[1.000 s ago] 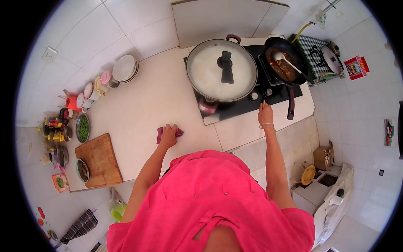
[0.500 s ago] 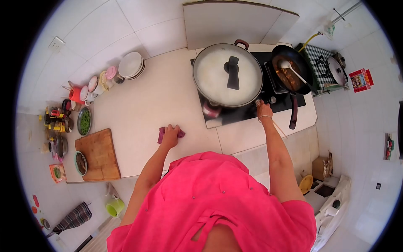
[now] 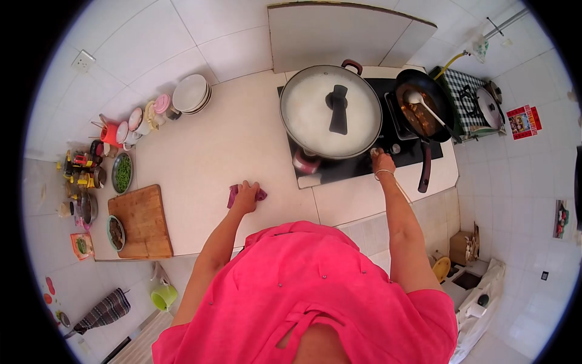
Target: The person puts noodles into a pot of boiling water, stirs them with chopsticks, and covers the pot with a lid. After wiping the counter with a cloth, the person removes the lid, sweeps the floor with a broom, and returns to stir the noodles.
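the left hand [image 3: 247, 195] is clamped over a maroon cloth [image 3: 233, 195] on the pale tabletop [image 3: 242, 133]; the right hand [image 3: 382, 161] has its fingers together on a stove knob [image 3: 374, 150], a thin stick [image 3: 402, 192] jutting past its wrist. beyond the hands are a black gas stove [image 3: 345, 167] and a white-tiled wall [image 3: 233, 54]. ahead of the right hand sits a glass-lidded pan [image 3: 309, 115], fogged white; ahead and right, a wok [image 3: 447, 103] holds brown sauce [image 3: 434, 125] and a ladle [image 3: 414, 97]. well left of the left hand, bowls hold dark food [image 3: 115, 233] and green vegetable pieces [image 3: 123, 173].
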Demonstrator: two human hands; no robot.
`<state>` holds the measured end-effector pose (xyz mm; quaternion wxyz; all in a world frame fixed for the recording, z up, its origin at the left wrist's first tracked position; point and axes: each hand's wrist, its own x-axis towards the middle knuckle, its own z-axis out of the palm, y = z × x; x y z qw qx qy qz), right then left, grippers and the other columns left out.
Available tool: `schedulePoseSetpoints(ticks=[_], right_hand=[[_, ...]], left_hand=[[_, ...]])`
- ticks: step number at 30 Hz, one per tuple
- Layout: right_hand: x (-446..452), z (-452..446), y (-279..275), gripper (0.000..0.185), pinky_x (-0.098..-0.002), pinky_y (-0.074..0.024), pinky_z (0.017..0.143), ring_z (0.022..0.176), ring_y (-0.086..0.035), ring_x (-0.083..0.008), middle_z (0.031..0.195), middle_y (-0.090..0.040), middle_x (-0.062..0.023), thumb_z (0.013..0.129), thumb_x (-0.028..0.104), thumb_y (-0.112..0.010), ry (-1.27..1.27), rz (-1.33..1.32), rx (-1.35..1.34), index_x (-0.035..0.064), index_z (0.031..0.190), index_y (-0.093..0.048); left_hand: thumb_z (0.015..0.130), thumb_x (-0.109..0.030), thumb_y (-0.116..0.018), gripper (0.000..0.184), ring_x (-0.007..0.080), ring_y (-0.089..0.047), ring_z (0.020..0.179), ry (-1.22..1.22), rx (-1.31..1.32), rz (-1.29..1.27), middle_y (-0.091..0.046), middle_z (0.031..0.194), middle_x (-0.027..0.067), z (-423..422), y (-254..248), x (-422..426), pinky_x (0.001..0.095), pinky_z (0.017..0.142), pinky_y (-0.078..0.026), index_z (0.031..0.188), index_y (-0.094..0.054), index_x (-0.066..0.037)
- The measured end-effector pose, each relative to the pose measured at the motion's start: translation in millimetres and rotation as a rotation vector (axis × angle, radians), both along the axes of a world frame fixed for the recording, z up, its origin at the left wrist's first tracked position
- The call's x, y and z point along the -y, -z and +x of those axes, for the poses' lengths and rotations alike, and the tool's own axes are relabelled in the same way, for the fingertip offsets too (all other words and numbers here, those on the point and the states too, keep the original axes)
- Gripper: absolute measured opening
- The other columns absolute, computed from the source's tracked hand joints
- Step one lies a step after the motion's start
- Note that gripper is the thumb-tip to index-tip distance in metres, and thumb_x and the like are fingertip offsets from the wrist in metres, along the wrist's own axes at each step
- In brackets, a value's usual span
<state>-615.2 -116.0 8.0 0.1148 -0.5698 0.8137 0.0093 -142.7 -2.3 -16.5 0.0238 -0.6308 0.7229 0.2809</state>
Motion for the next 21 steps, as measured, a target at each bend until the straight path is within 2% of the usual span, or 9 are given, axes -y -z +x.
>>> schedulePoseSetpoints(ticks=[11, 14, 17, 21], right_hand=[[7.7, -3.1, 6.9, 0.029, -0.0464, -0.0501, 0.077, 0.093, -0.06, -0.038, 0.1, -0.062, -0.0198, 0.09, 0.035, -0.047, -0.012, 0.016, 0.016, 0.0138, 0.108, -0.053], [10.6, -3.7, 9.9, 0.028, -0.0457, -0.0505, 0.078, 0.093, -0.061, -0.0369, 0.099, -0.063, -0.0188, 0.09, 0.036, -0.047, -0.021, 0.025, 0.024, 0.013, 0.104, -0.054], [13.3, -1.0, 10.2, 0.027, -0.0449, -0.0514, 0.075, 0.09, -0.062, -0.0368, 0.099, -0.062, -0.0173, 0.086, 0.031, -0.056, 0.005, 0.038, 0.023, 0.0107, 0.103, -0.053], [12.7, 1.2, 6.7, 0.027, -0.0446, -0.0515, 0.075, 0.089, -0.062, -0.036, 0.097, -0.062, -0.0173, 0.084, 0.031, -0.058, -0.004, 0.008, 0.03, 0.0104, 0.101, -0.054]], left_hand=[[0.062, 0.002, -0.062, 0.04, 0.0407, -0.043, 0.089, 0.004, -0.008, -0.005, -0.042, 0.099, 0.0209, -1.4, -1.7, 0.5, 0.0465, 0.077, -0.039, 0.095, -0.047, -0.013], [0.064, 0.005, -0.06, 0.038, 0.0417, -0.043, 0.095, 0.007, -0.004, 0.023, -0.041, 0.103, 0.0199, -4.3, -11.4, 1.4, 0.0478, 0.076, -0.044, 0.096, -0.047, -0.012], [0.064, 0.005, -0.06, 0.038, 0.0414, -0.043, 0.095, 0.02, 0.006, 0.033, -0.041, 0.103, 0.0195, -4.5, -12.1, 2.5, 0.0474, 0.076, -0.044, 0.095, -0.047, -0.012], [0.065, 0.005, -0.061, 0.038, 0.0409, -0.043, 0.096, 0.003, -0.001, 0.029, -0.041, 0.103, 0.0191, -4.9, -11.1, 2.2, 0.0472, 0.075, -0.044, 0.095, -0.046, -0.013]])
